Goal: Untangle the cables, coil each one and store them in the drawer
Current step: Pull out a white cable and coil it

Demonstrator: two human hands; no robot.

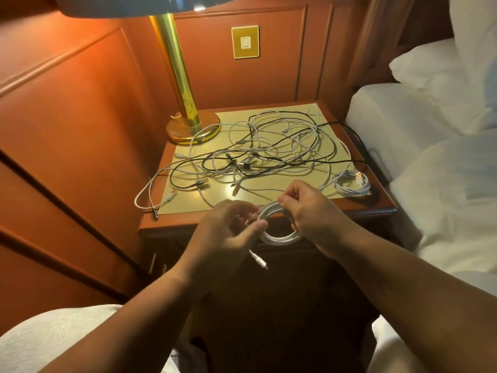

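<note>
left hand (231, 227) and right hand (309, 211) grip round white cable coil (279, 232) off bench (382, 208) front edge | tangled black and white cables (269, 146) mid-bench | coiled white cable (349, 181) by right edge | brass lamp base (193, 127) rear-left

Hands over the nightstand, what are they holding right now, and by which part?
Both hold one coiled white cable. The right hand pinches the coil's right side; the left hand grips its left side, with the connector end dangling below.
</note>
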